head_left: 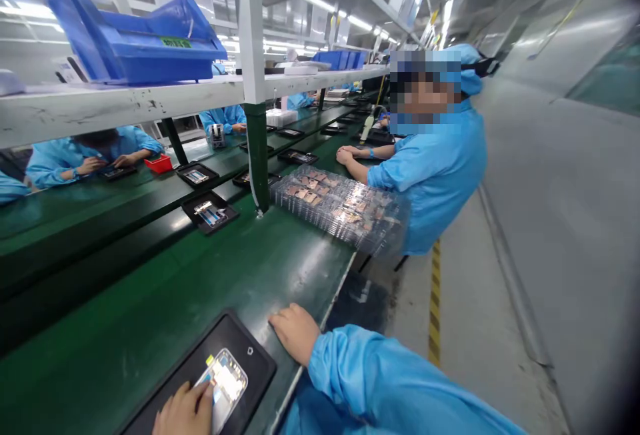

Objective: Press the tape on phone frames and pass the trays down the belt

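My left hand (186, 409) is at the bottom, its bent fingers and thumb at the left side of an opened phone frame (231, 379) with a bright metal inside. A small yellow-green tab (209, 359) sticks out at the frame's upper edge. The frame lies in a black tray (260, 358), and my hand covers part of it. My right hand (295, 333) rests on the green bench (220, 281) close to its front edge, right of the tray. Its fingers are curled in, and no object shows in them.
Clear plastic trays of copper-coloured parts (340, 205) are stacked ahead, beside a co-worker in blue (440, 168). More black trays (210, 213) with phone parts lie along the line. A green-and-white post (256, 148) supports a shelf (125, 105) holding a blue bin (150, 48).
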Demonstrator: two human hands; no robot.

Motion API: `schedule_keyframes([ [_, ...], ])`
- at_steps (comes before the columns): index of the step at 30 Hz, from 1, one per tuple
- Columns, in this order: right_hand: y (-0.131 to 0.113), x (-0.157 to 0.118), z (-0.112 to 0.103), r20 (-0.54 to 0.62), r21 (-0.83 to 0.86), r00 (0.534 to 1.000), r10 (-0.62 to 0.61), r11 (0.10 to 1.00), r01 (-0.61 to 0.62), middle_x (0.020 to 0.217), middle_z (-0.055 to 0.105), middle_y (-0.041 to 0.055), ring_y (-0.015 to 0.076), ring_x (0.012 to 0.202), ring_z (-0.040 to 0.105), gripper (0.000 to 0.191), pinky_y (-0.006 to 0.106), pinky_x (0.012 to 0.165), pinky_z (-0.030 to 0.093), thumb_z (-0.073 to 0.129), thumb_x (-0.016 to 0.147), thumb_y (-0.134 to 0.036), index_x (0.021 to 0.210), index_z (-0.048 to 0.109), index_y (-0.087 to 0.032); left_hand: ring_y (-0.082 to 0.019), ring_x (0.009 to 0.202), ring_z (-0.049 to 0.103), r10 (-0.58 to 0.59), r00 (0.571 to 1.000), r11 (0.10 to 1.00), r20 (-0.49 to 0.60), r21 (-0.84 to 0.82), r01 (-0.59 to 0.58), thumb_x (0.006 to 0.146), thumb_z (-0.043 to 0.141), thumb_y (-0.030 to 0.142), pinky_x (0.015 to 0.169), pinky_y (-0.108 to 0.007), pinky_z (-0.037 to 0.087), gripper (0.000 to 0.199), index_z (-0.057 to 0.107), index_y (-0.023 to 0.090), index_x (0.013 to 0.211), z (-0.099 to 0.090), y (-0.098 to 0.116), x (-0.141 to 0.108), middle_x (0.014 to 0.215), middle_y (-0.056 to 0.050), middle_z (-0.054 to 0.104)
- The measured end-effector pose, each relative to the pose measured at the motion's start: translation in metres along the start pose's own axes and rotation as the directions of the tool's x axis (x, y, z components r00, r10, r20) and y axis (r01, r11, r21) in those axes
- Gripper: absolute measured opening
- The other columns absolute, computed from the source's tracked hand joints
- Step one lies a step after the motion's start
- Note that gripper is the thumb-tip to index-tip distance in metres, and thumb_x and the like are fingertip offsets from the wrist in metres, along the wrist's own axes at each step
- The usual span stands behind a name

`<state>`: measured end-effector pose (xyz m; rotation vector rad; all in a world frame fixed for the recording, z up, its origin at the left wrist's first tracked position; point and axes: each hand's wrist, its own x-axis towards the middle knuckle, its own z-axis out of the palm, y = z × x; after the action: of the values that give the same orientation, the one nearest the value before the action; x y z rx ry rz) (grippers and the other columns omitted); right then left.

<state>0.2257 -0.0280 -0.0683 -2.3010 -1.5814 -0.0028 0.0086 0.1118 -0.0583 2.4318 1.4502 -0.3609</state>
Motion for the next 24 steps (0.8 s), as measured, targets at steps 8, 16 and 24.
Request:
schedule_keyframes([
  [8,0.002,-0.011,0.017,-0.121,-0.008,0.992,-0.017,1.000,0.016,0.083,0.063,0.0006,0.0160,0.078,0.054,0.021,0.031,0.077,0.035,0.045,0.081,-0.014,0.090,0.060,-0.023,-0.026,0.106,0.050,-0.063,0.996,0.993,-0.068,-0.102,0.056,0.071,0.042,0.044,0.092,-0.040,0.034,0.033,0.067,0.028,0.085,-0.001,0.008,-0.006,0.114,-0.003,0.058],
  [16,0.001,-0.012,0.012,-0.108,0.015,0.994,-0.008,1.000,0.010,0.082,0.064,0.0001,0.0155,0.076,0.054,0.022,0.030,0.075,0.037,0.046,0.080,-0.013,0.089,0.062,-0.025,-0.026,0.109,0.048,-0.109,0.992,0.992,-0.061,-0.073,0.104,0.073,0.039,0.045,0.096,-0.042,0.029,0.035,0.066,0.028,0.086,0.002,0.011,-0.010,0.115,-0.003,0.057],
  [24,0.002,-0.014,0.012,-0.116,0.055,0.993,-0.005,0.998,0.011,0.083,0.064,0.0006,0.0168,0.075,0.054,0.023,0.031,0.073,0.038,0.044,0.080,-0.014,0.090,0.062,-0.025,-0.026,0.108,0.047,-0.102,0.990,0.994,-0.093,-0.055,0.097,0.075,0.038,0.043,0.096,-0.043,0.028,0.033,0.065,0.027,0.084,0.007,0.011,-0.013,0.113,-0.003,0.057],
])
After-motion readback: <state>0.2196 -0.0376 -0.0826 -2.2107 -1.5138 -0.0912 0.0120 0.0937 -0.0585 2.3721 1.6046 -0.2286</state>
